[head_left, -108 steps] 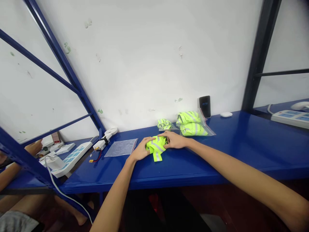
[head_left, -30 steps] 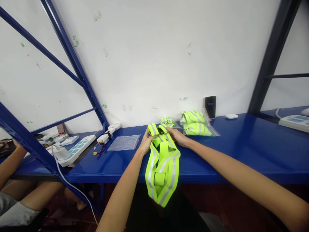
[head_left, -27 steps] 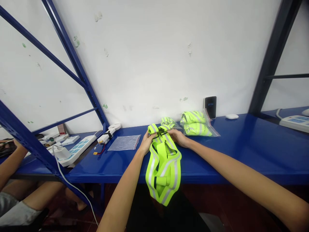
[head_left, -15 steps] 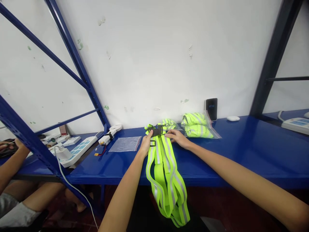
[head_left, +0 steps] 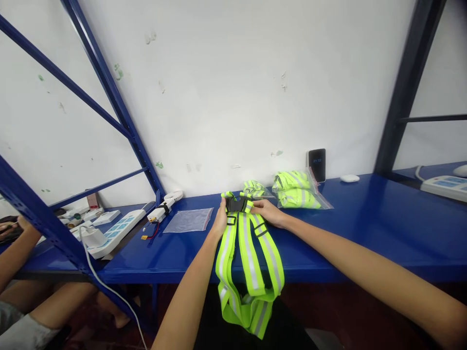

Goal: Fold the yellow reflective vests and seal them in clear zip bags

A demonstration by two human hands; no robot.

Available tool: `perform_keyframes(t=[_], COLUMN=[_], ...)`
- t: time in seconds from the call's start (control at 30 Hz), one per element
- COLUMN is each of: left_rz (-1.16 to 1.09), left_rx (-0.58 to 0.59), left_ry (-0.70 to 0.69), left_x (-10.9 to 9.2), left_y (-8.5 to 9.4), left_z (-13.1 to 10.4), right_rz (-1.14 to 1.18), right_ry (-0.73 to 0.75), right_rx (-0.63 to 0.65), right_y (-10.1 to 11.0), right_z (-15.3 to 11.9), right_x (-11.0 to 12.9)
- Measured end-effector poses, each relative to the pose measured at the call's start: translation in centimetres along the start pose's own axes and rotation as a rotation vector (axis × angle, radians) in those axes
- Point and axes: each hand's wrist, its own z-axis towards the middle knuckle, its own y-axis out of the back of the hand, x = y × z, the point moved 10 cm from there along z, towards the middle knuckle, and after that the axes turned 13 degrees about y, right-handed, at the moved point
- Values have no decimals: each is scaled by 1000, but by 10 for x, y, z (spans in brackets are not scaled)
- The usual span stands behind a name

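A neon-yellow reflective vest (head_left: 250, 253) made of straps with grey stripes lies over the table's front edge, its lower loops hanging down. At its top sits a black side-release buckle (head_left: 236, 206), lying across the straps. My left hand (head_left: 220, 219) is closed on the vest's left side by the buckle. On the other side, my right hand (head_left: 270, 213) pinches the strap near the buckle's right end; its fingertips are partly hidden behind the webbing. Small black strap sliders show on the left and right straps below the buckle.
Bagged yellow reflective vests (head_left: 297, 189) lie at the back, with a smaller yellow bundle (head_left: 254, 188) beside them. A flat clear zip bag (head_left: 188, 219) is left of my hands. Also there: a phone (head_left: 316, 165), a white case (head_left: 349, 178), a power strip (head_left: 122, 231), a blue post (head_left: 44, 218) and another person's arm (head_left: 18, 250).
The buckle has turned to lie flatter and face me. The straps have spread apart, and the right strap with its slider has come into sight. Both hands keep hold.
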Motion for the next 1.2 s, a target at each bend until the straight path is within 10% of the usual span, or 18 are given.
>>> perform_keyframes(t=[0.47,1.2], left_rz=[33,155], left_rx=[153,155], left_ry=[34,-50], left_x=[4,-1], left_y=[-17,-22], left_z=[-8,-9], right_rz=[-29,-253], right_ry=[94,64], right_rx=[-247,-202], right_y=[26,26], right_z=[3,7], right_x=[2,-3])
